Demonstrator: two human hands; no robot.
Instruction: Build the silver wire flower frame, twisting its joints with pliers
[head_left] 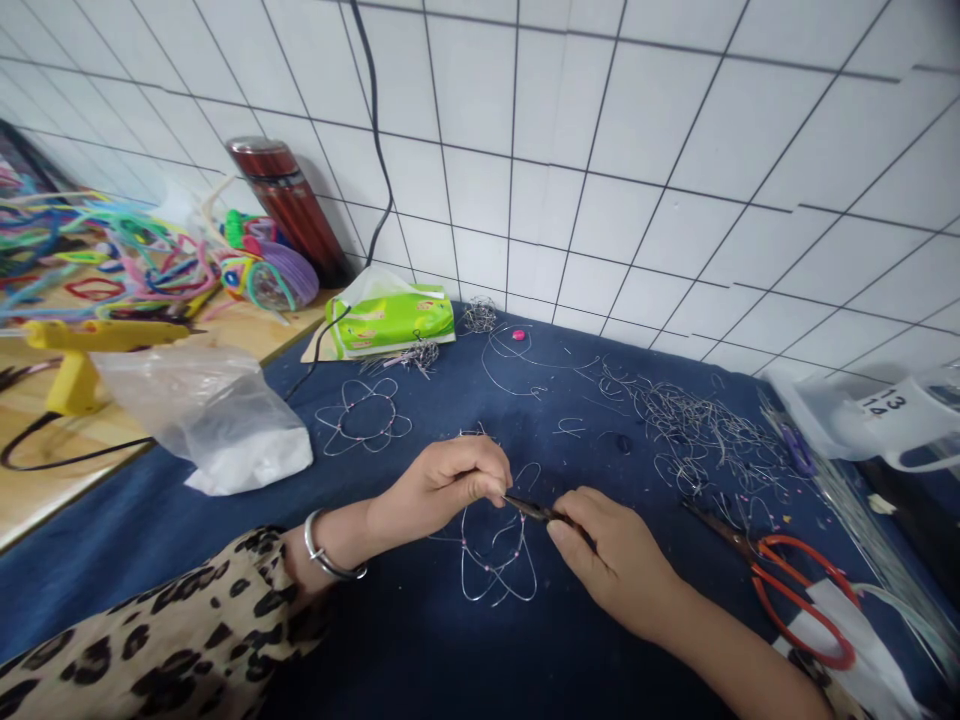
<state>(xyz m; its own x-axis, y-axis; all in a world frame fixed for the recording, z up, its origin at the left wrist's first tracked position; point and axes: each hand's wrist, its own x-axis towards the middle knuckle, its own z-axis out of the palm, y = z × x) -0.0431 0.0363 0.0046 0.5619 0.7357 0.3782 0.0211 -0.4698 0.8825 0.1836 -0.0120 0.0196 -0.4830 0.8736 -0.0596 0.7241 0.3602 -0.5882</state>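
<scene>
My left hand point(442, 485) is closed in a pinch on a thin silver wire flower shape point(495, 565) with small pink beads, lying on the dark blue cloth point(420, 650). A silver bangle sits on that wrist, with a leopard-print sleeve behind it. My right hand point(611, 560) is closed round small dark pliers point(534, 510), whose tip meets the wire at my left fingertips. A second finished wire flower point(365, 415) lies further back on the cloth.
Red-handled scissors point(795, 590) lie to the right. Loose wire scraps point(697, 425) cover the back right. A green tissue pack point(390, 320), a clear plastic bag point(217, 415), a yellow glue gun point(79, 350), a red flask point(289, 205) and coloured pipe cleaners point(150, 265) are at the left.
</scene>
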